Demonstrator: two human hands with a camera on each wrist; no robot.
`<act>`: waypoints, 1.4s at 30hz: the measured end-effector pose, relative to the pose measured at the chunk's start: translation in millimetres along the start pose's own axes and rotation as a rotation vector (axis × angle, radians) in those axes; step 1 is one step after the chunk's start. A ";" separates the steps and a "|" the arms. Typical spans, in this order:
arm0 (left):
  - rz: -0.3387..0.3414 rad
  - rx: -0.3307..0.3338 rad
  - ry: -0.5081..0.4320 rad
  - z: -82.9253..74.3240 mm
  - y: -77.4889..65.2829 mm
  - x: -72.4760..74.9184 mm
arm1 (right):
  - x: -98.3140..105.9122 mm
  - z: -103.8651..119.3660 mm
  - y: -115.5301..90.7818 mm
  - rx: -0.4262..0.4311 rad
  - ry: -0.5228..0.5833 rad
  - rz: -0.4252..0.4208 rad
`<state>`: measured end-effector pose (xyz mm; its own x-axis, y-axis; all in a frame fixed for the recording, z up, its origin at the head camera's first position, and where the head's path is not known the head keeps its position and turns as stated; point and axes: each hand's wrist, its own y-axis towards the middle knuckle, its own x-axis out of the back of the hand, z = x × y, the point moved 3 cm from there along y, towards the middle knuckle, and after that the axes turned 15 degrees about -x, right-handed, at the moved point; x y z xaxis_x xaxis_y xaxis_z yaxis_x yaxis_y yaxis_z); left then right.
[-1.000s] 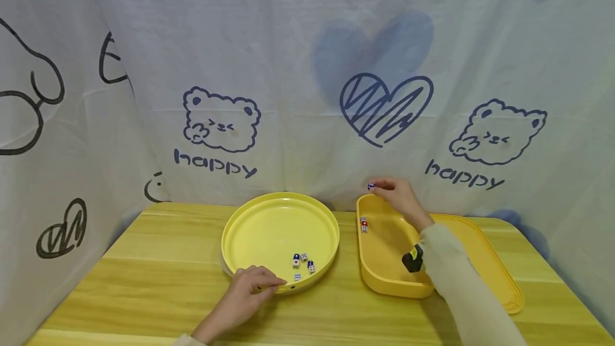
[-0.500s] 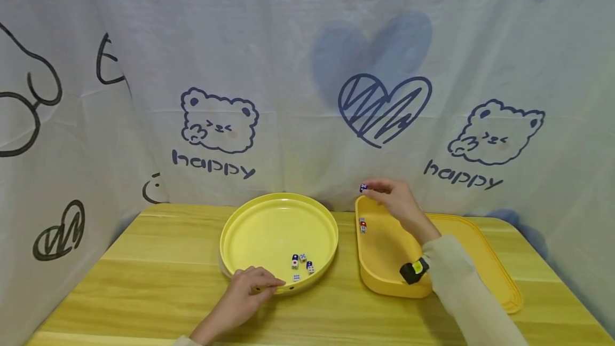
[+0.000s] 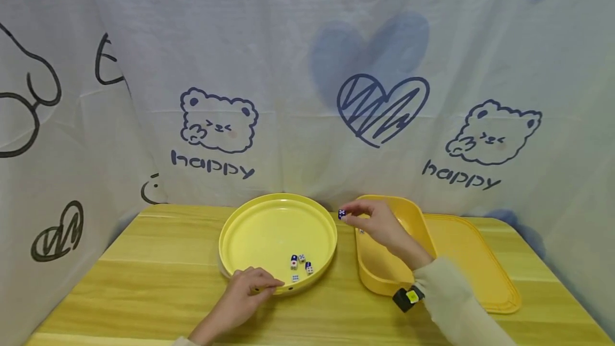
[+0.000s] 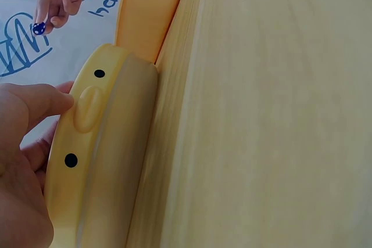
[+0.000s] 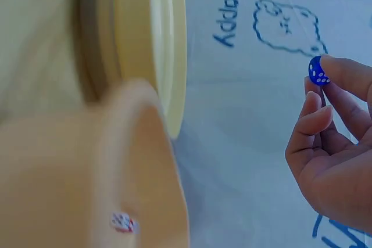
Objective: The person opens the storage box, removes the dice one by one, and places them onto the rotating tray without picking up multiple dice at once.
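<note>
My right hand (image 3: 377,223) pinches a blue die (image 3: 341,214) with white pips between thumb and fingertips. It is held up in the gap between the round yellow tray (image 3: 230,218) and the orange-yellow box (image 3: 372,276). In the right wrist view the blue die (image 5: 318,71) shows against the curtain. My left hand (image 3: 250,287) grips the tray's near rim; in the left wrist view its thumb (image 4: 55,98) lies by the moulded beak, between two black dots. Several dice, blue ones (image 3: 294,257) and white ones (image 3: 295,278), lie inside the tray near that rim.
A white die (image 5: 123,222) with red markings sits in the box by its left wall, mostly hidden by my right hand in the head view. A flat orange-yellow lid (image 3: 473,260) lies right of the box. Behind the wooden table (image 3: 144,260) hangs a printed curtain (image 3: 288,68).
My right hand has carried the blue die left and down, from over the box's back corner toward the tray. My left hand stays on the tray's rim.
</note>
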<state>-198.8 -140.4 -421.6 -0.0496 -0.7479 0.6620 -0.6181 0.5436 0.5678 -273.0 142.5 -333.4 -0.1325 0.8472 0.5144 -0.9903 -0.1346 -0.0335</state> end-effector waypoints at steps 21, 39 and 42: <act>-0.007 -0.038 0.033 0.8 -0.8 -3.3 | -69.7 -15.2 -16.0 0.011 0.063 0.094; -0.038 -0.088 0.044 0.7 -1.9 -1.9 | -95.1 -21.5 -1.4 0.058 0.008 0.113; -0.039 -0.087 0.045 0.5 -0.8 -2.2 | -96.1 -23.3 -1.7 0.057 0.009 0.105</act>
<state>-198.5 -139.4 -423.7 0.0099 -0.7523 0.6587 -0.5484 0.5467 0.6327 -259.5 73.3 -402.7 -0.2362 0.8314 0.5029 -0.9670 -0.2519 -0.0379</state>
